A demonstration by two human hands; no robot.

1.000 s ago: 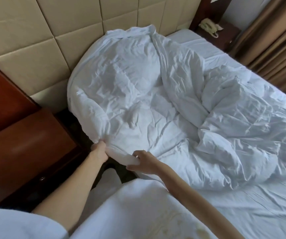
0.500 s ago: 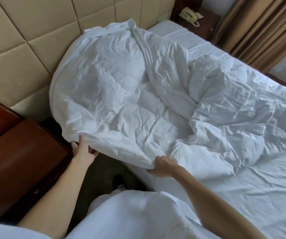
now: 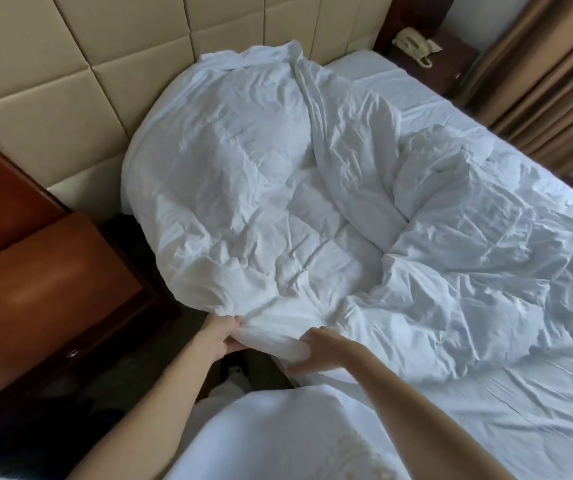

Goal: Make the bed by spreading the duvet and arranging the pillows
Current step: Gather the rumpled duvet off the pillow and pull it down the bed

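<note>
While the duvet [image 3: 278, 188] lies bunched across the upper centre of the frame, both hands work its near edge at lower centre. Left hand [image 3: 221, 336]: fingers curled round a gathered corner of the fabric, grasping it. Right hand [image 3: 319, 348]: thumb and fingers pinching a thick roll of the same edge just beside the left. Judgement: the two grips sit close together to gain control of one corner before pulling the cover flat.

Duvet: white, soft, heavily creased, padded; one long fold runs from upper centre down to mid-right, where it heaps into a rumpled mound. Below it, at lower right, the white sheet [image 3: 520, 410] shows, flatter, with fine wrinkles. No pillows can be made out; any may be under the duvet.

Headboard [image 3: 70, 81], upper left: beige padded panels, smooth. Nightstand [image 3: 36, 289], left: glossy reddish wood. Telephone [image 3: 413, 46], upper right; tan curtains [image 3: 537, 81] beside it.
</note>
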